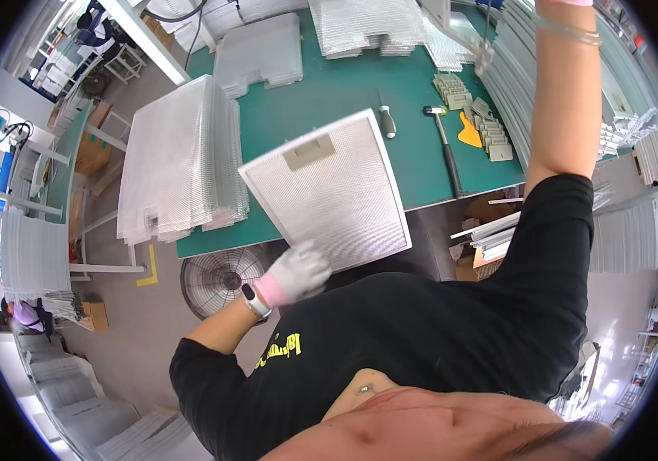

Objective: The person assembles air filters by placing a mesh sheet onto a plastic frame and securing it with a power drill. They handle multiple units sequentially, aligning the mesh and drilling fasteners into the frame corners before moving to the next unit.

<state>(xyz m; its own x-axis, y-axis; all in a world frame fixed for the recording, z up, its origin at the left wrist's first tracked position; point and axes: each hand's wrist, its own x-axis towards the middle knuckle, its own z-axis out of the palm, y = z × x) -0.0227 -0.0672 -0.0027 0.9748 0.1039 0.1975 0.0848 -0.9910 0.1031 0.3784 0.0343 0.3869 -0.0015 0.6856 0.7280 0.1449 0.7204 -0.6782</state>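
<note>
A framed metal mesh filter panel lies turned at an angle at the table's front edge, its lower part overhanging. A grey-beige latch plate is set into its far edge. My left hand, in a whitish glove with a pink cuff, is at the panel's near left edge. Motion blurs its fingers, so whether they grip the frame does not show. My right arm stretches far forward along the right side. Only a bit of pink cuff shows at the top rim; the right hand itself is out of view.
The green table bears mesh sheet stacks at left and back. A screwdriver, a hammer, a yellow scraper-like piece and several latch plates lie right. White frame strips line the right; a fan stands below.
</note>
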